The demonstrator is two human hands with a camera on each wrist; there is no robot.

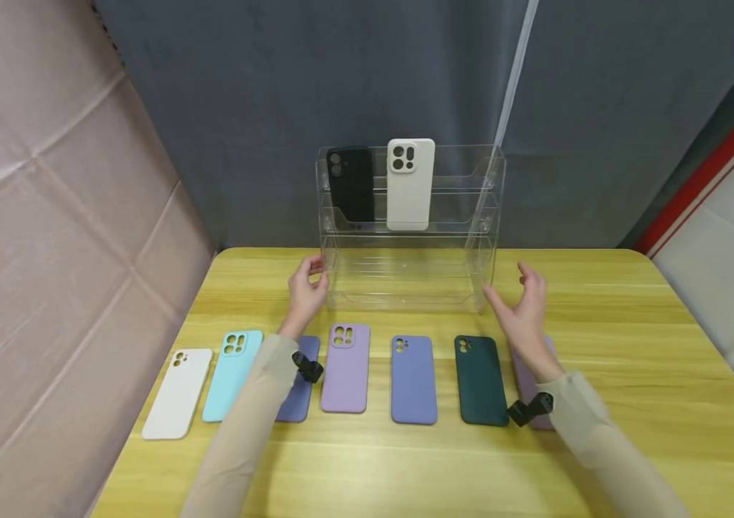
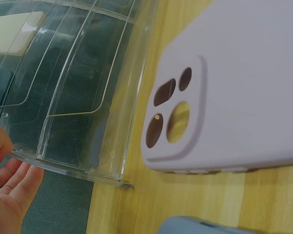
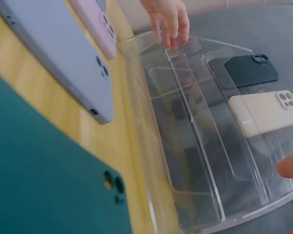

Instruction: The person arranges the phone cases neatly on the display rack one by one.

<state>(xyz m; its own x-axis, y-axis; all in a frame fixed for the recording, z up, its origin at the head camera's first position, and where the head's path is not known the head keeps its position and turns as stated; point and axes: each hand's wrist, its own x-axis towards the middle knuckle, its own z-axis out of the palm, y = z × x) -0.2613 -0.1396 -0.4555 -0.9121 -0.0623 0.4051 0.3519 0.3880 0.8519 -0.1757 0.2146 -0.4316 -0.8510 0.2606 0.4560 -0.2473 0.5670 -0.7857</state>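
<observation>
A clear tiered display rack (image 1: 406,296) stands at the back of the table. In it lean a black phone case (image 1: 352,191) at the left and a white phone case (image 1: 409,198) beside it. My left hand (image 1: 305,293) holds the rack's left side; the left wrist view shows thumb and fingers (image 2: 23,187) on either side of the panel edge. By the rack's right side is my right hand (image 1: 525,313), thumb and fingers spread apart with nothing between them. Its thumb tip comes right up to the side panel in the head view.
A row of phone cases lies in front: white (image 1: 175,396), light blue (image 1: 229,381), violet-blue (image 1: 296,403) partly under my left wrist, lilac (image 1: 345,378), periwinkle (image 1: 414,381), dark green (image 1: 480,381), and mauve (image 1: 525,381) partly behind my right arm. A grey curtain (image 1: 276,144) hangs behind.
</observation>
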